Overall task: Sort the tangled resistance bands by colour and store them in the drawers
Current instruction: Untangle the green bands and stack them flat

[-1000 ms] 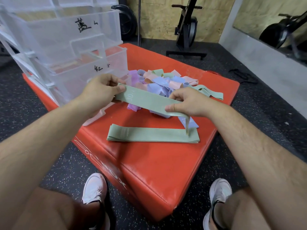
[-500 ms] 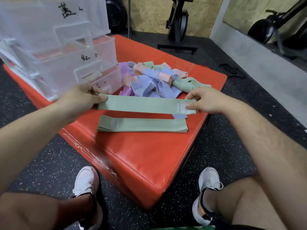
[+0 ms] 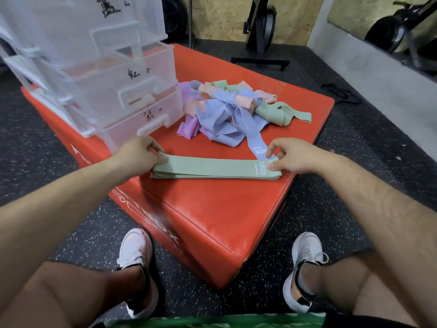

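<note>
- Head view: left hand (image 3: pixel 139 153) pinches the left end of the top green band (image 3: pixel 212 165), thumb on its upper face.
- Right hand (image 3: pixel 292 157) pinches the same band's right end, thumb beside the printed label.
- Band lies flat on a stack of green bands (image 3: pixel 189 175) near the front edge of the red padded box (image 3: pixel 212 214).
- Tangled pile (image 3: pixel 227 114) of blue, purple, pink and green bands sits behind, just beside the clear drawers (image 3: pixel 113 91).

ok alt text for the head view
Left hand and right hand pinch the ends of a green band lying flat on a stack of green bands on a red box. Behind: a tangled pile of bands and clear drawers.
</note>
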Demonstrator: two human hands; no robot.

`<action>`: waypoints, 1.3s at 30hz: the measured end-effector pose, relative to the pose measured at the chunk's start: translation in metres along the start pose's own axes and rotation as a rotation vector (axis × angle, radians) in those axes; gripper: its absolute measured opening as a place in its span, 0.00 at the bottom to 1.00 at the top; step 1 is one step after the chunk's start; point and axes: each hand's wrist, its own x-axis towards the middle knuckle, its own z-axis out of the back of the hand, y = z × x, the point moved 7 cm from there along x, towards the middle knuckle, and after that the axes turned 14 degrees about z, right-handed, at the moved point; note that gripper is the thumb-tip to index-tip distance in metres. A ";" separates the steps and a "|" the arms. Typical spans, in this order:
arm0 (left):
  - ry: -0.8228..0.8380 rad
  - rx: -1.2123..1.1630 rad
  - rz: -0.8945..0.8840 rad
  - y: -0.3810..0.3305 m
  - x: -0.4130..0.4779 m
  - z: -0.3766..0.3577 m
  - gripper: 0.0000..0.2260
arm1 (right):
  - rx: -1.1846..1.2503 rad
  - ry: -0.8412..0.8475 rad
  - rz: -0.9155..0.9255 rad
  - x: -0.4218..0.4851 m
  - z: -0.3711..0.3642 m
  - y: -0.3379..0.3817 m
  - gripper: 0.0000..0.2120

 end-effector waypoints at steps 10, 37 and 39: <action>-0.051 0.058 -0.027 0.007 -0.001 -0.004 0.05 | -0.057 -0.015 0.015 0.001 -0.009 0.004 0.07; -0.255 0.494 -0.504 -0.099 -0.030 -0.039 0.17 | -0.246 -0.156 0.340 0.009 0.015 0.079 0.09; -0.259 0.470 -0.537 -0.126 -0.029 -0.049 0.18 | -0.202 -0.166 0.314 0.020 0.022 0.075 0.11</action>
